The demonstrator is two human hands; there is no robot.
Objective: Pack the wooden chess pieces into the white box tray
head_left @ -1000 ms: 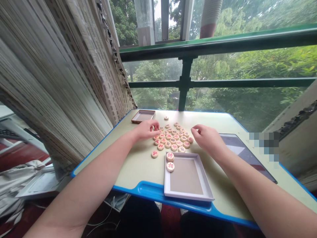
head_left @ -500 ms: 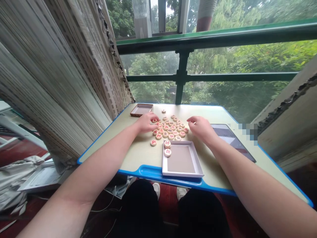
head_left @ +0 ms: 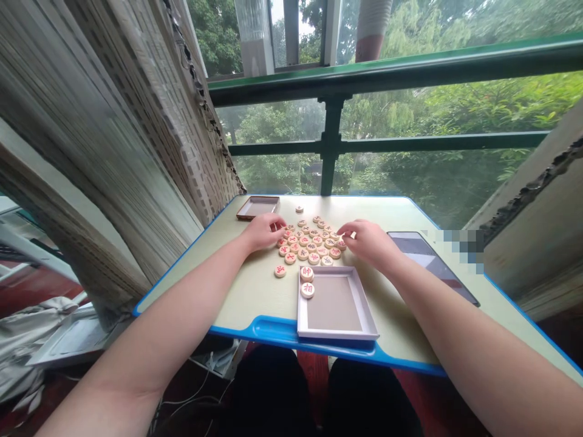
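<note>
Single head-worn view. Position: above near edge of table (head_left: 257, 294), facing forward, down. Range: close; round pieces (head_left: 317, 240) on table mid-frame, railing (head_left: 331, 144) beyond table. Coverage beneath table dim; probably reaches floor (head_left: 314, 367).

Room left of box (head_left: 334, 306), pieces (head_left: 311, 247) beyond

Daylight through clear flat glass panes (head_left: 446, 112) across the top brightens the far edge of the cream, blue-rimmed rectangular table (head_left: 364, 209); the bottom is dim, wide-angle distortion stretches the corners, blocky pixels mask a right-hand patch.
</note>
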